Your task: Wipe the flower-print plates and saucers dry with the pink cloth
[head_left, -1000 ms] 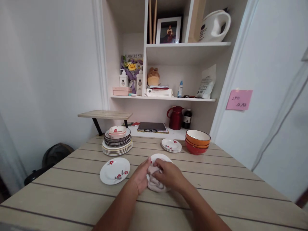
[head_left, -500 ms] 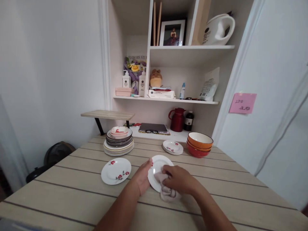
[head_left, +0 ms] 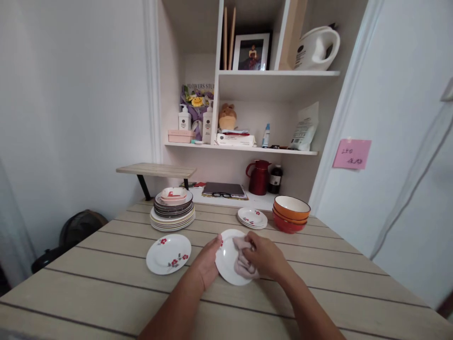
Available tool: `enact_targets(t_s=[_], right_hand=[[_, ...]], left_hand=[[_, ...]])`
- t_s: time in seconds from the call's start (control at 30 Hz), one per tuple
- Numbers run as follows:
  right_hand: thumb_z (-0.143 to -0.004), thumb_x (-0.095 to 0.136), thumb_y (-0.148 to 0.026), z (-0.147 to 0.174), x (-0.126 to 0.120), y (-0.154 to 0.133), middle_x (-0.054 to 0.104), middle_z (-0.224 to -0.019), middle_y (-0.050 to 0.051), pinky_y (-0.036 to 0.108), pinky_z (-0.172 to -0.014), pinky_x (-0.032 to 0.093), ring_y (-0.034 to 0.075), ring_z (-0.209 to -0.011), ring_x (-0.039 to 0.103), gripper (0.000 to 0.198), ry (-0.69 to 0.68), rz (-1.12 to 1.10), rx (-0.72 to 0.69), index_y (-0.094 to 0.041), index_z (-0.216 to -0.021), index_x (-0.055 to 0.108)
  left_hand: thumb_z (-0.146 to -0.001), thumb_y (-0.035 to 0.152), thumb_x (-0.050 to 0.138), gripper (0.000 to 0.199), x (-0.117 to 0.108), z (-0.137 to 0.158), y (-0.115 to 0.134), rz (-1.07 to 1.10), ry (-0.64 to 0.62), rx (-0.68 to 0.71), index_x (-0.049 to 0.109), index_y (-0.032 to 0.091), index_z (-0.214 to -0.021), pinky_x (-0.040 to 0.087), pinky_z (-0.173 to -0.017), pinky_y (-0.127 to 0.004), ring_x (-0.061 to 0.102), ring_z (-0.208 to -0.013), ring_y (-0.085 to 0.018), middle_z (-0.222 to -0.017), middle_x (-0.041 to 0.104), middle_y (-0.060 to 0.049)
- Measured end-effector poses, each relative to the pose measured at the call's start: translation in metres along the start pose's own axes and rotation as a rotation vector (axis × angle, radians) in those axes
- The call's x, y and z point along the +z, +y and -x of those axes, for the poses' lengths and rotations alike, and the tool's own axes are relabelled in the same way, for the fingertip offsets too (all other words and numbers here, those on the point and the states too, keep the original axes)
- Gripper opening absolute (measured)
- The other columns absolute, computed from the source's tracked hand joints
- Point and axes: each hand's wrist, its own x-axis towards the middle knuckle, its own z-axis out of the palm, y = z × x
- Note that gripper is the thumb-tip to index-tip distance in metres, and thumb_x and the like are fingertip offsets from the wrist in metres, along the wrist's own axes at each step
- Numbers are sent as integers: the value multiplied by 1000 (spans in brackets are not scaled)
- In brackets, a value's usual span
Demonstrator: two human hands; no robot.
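Note:
A small white plate (head_left: 227, 264) with a red flower at its rim is tilted up above the table in front of me. My left hand (head_left: 208, 264) grips it by the left edge, thumb on the rim and fingers behind. Bunched in my right hand (head_left: 264, 255) is a pale pinkish cloth (head_left: 244, 262), pressed against the right side of the plate's face. To the left lies another white plate (head_left: 168, 254) with red flowers, flat on the wooden table (head_left: 123, 293).
Stacked plates (head_left: 172, 219) topped by small pink dishes stand back left. Further small flowered plates (head_left: 252, 218) and stacked orange and red bowls (head_left: 290, 214) sit back right. Behind are a laptop (head_left: 223, 189), a red jug (head_left: 258, 177) and a small raised shelf (head_left: 155, 170).
My right hand has slid the cloth upward and to the right across the plate, from its lower middle towards the right rim. My left hand keeps its hold. The view has shifted slightly.

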Motion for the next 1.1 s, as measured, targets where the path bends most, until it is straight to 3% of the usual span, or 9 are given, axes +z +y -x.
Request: enact_targets(t_s=[0.1,0.2,0.3,0.4,0.57,0.7,0.83,0.97,1.1], right_hand=[[-69,59,-22,5,10,-12,67,-80,0,25,-59,27,16,-70,55,19,-89,-42,-135,-24,-88,61],[-70,58,-24,3,22,-28,66,-83,-1,24,-63,31,16,-74,56,16,-5,-192,-226,-24,-86,60],[-73,56,-26,-3,27,-31,63,-76,-2,26,-65,35,16,-71,55,12,135,-338,-147,-23,-84,58],[-72,60,-31,-5,22,-22,59,-78,-1,28,-65,39,17,-70,55,29,201,-472,-72,-22,-100,58],[-72,65,-40,1,9,-17,51,-115,7,28,-57,46,19,-80,58,68,23,-848,-64,-27,-134,40],[-73,65,-45,-4,5,-14,48,-125,11,33,-70,50,23,-94,58,66,169,-942,-12,-26,-132,45],[-70,68,-47,-12,4,3,55,-121,11,33,-75,49,23,-94,59,60,304,-987,197,-24,-124,52],[-73,68,-46,-7,6,5,67,-93,6,30,-63,48,18,-72,62,54,9,-1113,285,-23,-120,56],[-72,73,-38,-1,16,-8,71,-84,2,24,-56,45,13,-61,60,45,-280,-1342,286,-22,-112,61]], left_hand=[[-81,41,66,48,0,0,1,-5,10,1,61,10,-118,46,-94,-40,69,-95,-27,-102,73,-15],[-81,41,66,45,2,1,1,-25,25,-9,63,11,-115,49,-91,-39,69,-93,-26,-100,74,-13],[-82,40,65,43,4,1,1,-23,-5,-17,63,12,-115,49,-91,-38,69,-93,-25,-100,74,-13],[-82,38,66,44,4,0,1,0,-27,-7,62,13,-117,48,-93,-40,69,-94,-26,-102,73,-14],[-81,36,67,45,4,-3,3,53,35,-18,62,11,-118,50,-92,-41,69,-93,-27,-102,73,-15],[-81,35,66,42,-1,-6,4,64,77,-18,62,12,-116,52,-88,-41,70,-89,-26,-100,73,-13],[-81,34,66,38,-5,-9,2,65,99,16,64,14,-113,53,-86,-40,71,-86,-25,-97,74,-12],[-79,33,68,38,-4,-10,1,58,90,48,64,14,-112,53,-84,-39,71,-85,-25,-95,74,-12],[-77,29,69,38,-2,-10,4,29,86,59,65,14,-112,54,-82,-38,71,-82,-24,-93,74,-12]])
